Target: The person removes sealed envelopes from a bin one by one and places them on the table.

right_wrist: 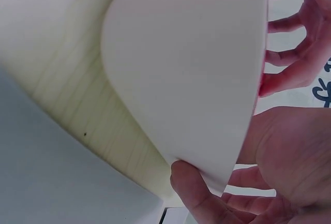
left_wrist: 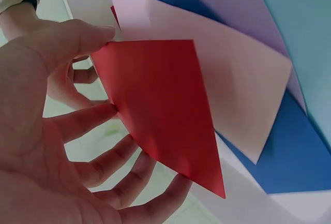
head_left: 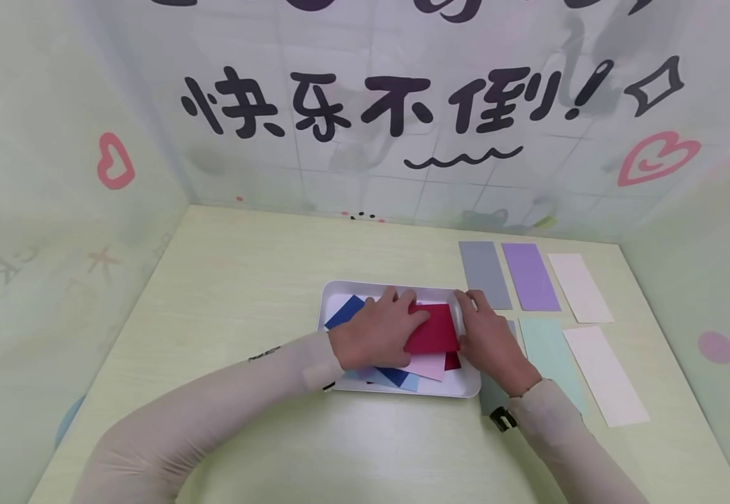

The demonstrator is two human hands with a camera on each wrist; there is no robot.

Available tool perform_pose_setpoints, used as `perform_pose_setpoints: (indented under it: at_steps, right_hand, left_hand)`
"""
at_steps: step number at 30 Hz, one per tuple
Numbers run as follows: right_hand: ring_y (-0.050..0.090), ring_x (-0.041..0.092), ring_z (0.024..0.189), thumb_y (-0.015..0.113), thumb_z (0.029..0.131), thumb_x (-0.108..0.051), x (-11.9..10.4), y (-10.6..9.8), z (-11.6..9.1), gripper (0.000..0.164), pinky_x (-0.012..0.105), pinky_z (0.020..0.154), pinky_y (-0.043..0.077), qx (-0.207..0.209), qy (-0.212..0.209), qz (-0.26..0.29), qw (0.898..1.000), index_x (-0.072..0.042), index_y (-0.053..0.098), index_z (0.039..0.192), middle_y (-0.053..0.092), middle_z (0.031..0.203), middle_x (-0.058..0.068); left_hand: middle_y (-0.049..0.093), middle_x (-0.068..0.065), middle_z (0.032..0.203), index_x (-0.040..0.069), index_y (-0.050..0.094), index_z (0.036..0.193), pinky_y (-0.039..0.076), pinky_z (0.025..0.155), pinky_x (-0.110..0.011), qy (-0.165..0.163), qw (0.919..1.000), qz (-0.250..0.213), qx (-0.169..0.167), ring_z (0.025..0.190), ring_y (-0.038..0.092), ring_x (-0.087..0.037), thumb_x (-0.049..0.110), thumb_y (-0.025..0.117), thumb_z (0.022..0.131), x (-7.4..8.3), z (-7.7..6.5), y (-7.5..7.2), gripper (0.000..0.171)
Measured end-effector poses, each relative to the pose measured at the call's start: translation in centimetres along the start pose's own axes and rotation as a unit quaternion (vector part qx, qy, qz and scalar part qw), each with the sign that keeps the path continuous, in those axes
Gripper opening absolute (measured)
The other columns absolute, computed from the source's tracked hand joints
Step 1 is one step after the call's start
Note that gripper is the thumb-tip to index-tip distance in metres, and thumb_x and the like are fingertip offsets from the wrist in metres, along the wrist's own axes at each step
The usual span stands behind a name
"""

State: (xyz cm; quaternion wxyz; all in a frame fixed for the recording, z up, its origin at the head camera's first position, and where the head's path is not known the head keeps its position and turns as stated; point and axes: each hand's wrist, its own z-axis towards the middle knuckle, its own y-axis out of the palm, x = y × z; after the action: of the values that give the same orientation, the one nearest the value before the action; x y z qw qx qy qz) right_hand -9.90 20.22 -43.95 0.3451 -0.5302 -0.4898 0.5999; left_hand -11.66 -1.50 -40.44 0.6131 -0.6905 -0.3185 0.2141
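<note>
A red paper card (head_left: 432, 329) lies uppermost over the cards in a shallow white tray (head_left: 396, 285). My left hand (head_left: 380, 329) holds this card, thumb at one corner and fingers along an edge, as the left wrist view shows. Beneath it are a pale pink card (left_wrist: 243, 63), a dark blue card (left_wrist: 295, 157), a purple card (left_wrist: 243, 6) and light blue ones; a darker red corner (head_left: 452, 360) peeks out. My right hand (head_left: 487, 339) grips the tray's right end, its thumb (right_wrist: 189, 182) against the white wall in the right wrist view.
Right of the tray, coloured cards lie in two rows: grey (head_left: 486, 275), purple (head_left: 531, 277) and off-white (head_left: 581, 288) behind; mint (head_left: 550, 357) and white (head_left: 607, 376) in front, with another grey one partly under my right wrist. Translucent printed curtains (head_left: 365, 175) border the table (head_left: 245, 280).
</note>
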Motion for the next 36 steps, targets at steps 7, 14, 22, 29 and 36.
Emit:
perform_pose_setpoints:
  at_steps: [7,14,22,29,36]
  right_hand:
    - [0.063,0.026,0.067,0.076,0.079,-0.002,0.1,0.1,0.0,0.08,0.042,0.065,0.057,0.0,0.011,-0.006,1.0,0.002,0.036,0.148,0.039,0.14,0.021]
    - [0.062,0.025,0.068,0.075,0.08,-0.002,0.0,0.1,0.2,0.081,0.042,0.067,0.057,-0.009,0.023,-0.003,1.0,-0.003,0.035,0.15,0.037,0.142,0.021]
    - [0.057,0.02,0.06,0.073,0.081,0.0,0.0,0.1,0.1,0.079,0.039,0.063,0.057,-0.013,0.019,0.006,1.0,-0.006,0.035,0.15,0.037,0.142,0.021]
    - [0.052,0.017,0.052,0.071,0.083,0.0,0.1,0.2,0.2,0.077,0.037,0.059,0.056,-0.012,0.02,0.011,1.0,-0.006,0.035,0.15,0.037,0.142,0.021]
    - [0.052,0.018,0.054,0.07,0.084,-0.001,-0.2,0.3,0.1,0.077,0.036,0.06,0.056,-0.015,0.03,0.008,0.999,-0.007,0.034,0.151,0.036,0.143,0.021]
  left_hand:
    - [0.047,-0.006,0.132,0.02,0.051,0.143,0.054,0.074,-0.035,-0.02,0.9995,0.002,0.024,0.111,0.045,-0.023,0.05,0.079,0.075,-1.8,-0.6,-1.3,0.079]
    - [0.045,-0.007,0.133,0.021,0.049,0.145,0.054,0.075,-0.037,-0.086,0.9955,-0.016,0.038,0.114,0.044,-0.025,0.049,0.079,0.074,-4.4,-1.2,-2.5,0.083]
    - [0.043,-0.01,0.133,0.018,0.048,0.146,0.055,0.072,-0.036,-0.149,0.9859,-0.065,0.04,0.113,0.042,-0.028,0.046,0.075,0.079,-7.8,-2.1,-3.0,0.078]
    - [0.042,-0.015,0.133,0.014,0.045,0.148,0.055,0.075,-0.042,-0.219,0.9698,-0.102,0.033,0.117,0.042,-0.034,0.043,0.077,0.078,-10.6,-2.4,-2.7,0.082]
    - [0.041,-0.021,0.13,0.008,0.045,0.145,0.055,0.075,-0.046,-0.298,0.943,-0.14,0.048,0.115,0.044,-0.038,0.042,0.077,0.078,-12.7,-2.6,-2.5,0.082]
